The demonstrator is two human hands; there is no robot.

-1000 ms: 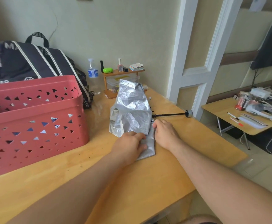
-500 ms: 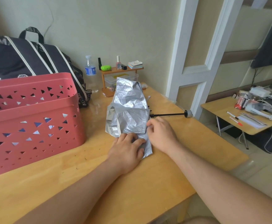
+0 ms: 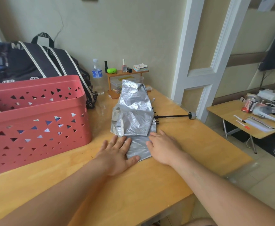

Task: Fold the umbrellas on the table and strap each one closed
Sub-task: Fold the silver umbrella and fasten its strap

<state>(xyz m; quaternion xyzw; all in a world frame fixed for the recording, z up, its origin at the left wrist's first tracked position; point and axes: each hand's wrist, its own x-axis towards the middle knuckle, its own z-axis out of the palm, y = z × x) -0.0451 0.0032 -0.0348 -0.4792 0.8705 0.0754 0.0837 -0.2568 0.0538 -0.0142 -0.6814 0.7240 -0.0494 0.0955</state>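
Head view: left hand, right hand flat, pressing umbrella near end; no grip.

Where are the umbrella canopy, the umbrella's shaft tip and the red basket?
umbrella canopy (image 3: 134, 115), head view, crumpled silver fabric.
shaft tip (image 3: 192, 115), head view, grey knob at the rod's end.
red basket (image 3: 35, 124), head view, perforated front wall.

1. A pale yellow-green wall was recorded behind the wooden table.
2. A white-framed door was noted at right.
3. A low folding table was seen on the tiled floor.
4. Soft daylight was observed.
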